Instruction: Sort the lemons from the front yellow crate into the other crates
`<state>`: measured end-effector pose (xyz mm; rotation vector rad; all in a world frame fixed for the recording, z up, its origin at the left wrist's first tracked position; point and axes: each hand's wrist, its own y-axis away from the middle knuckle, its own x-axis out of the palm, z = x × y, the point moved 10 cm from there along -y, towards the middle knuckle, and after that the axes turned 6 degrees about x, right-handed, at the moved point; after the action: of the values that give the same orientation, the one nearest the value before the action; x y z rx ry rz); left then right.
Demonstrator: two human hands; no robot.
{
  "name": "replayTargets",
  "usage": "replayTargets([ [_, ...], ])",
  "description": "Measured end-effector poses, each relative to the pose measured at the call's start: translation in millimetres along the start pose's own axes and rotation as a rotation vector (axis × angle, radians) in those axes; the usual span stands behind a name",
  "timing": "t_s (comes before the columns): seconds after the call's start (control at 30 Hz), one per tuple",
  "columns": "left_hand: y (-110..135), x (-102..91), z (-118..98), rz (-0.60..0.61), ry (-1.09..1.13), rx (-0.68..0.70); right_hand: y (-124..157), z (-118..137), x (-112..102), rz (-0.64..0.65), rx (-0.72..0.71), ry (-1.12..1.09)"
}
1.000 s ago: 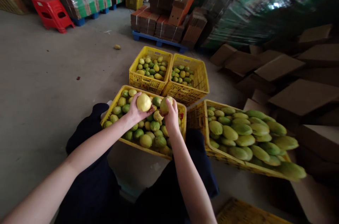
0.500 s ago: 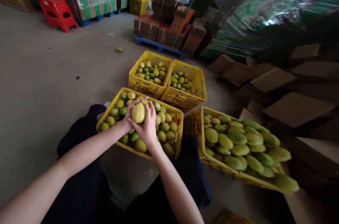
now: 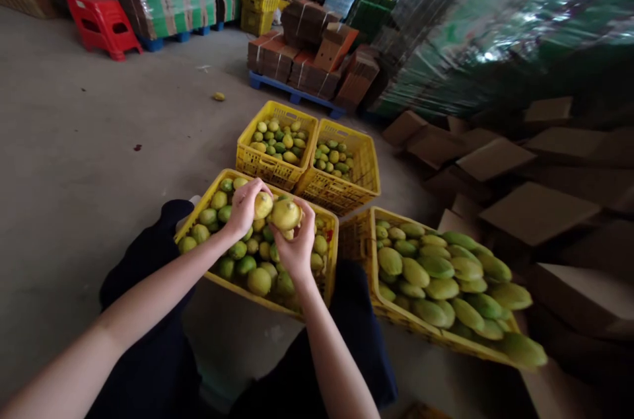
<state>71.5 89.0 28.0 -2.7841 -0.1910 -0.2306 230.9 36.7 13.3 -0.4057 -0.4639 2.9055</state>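
A yellow papaya (image 3: pixel 286 215) sits in my right hand (image 3: pixel 297 244), its end turned up and the thumb and fingers around it. Just left of it, my left hand (image 3: pixel 245 204) is closed on another yellow papaya (image 3: pixel 263 205). The two fruits are side by side and seem to touch. Both hands are above the near yellow crate (image 3: pixel 218 174), which holds many green and yellow papayas (image 3: pixel 259 281). My forearms and hands hide some of the fruit in it.
At the right, a yellow crate (image 3: pixel 375 260) is heaped with larger-looking papayas (image 3: pixel 438 267). Two more yellow crates (image 3: pixel 272 178) (image 3: pixel 366 168) with fruit stand beyond. Flattened cartons (image 3: pixel 539 211) lie at the right. Farther off are a blue pallet (image 3: pixel 296 94) with bundled cardboard and a red stool (image 3: pixel 106 26).
Both hands were cupped around one papaya; now they have moved apart, with a papaya in each. My right hand has shifted right and slightly down.
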Motion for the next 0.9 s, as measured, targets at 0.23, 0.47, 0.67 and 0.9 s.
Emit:
replayTargets([
  [0.23, 6.9, 6.9, -15.5, 0.11, -0.041, 0.121, 7.1, 20.6, 2.2, -0.019, -0.184, 0.096],
  [0.47, 10.6, 3.9, 43.0, -0.077, 0.267, -0.413, 0.8, 0.4, -3.9, -0.044, 0.06, -0.032],
  [0.67, 45.7, 28.8, 75.6, -0.27, 0.653, -0.989, -1.1, -28.6, -3.8, -0.079, 0.374, -0.263],
  [0.9, 42.5, 14.5, 72.5, -0.364, 0.646, -0.975, 8.3, -52.2, 18.5, -0.041, 0.768, -0.712],
])
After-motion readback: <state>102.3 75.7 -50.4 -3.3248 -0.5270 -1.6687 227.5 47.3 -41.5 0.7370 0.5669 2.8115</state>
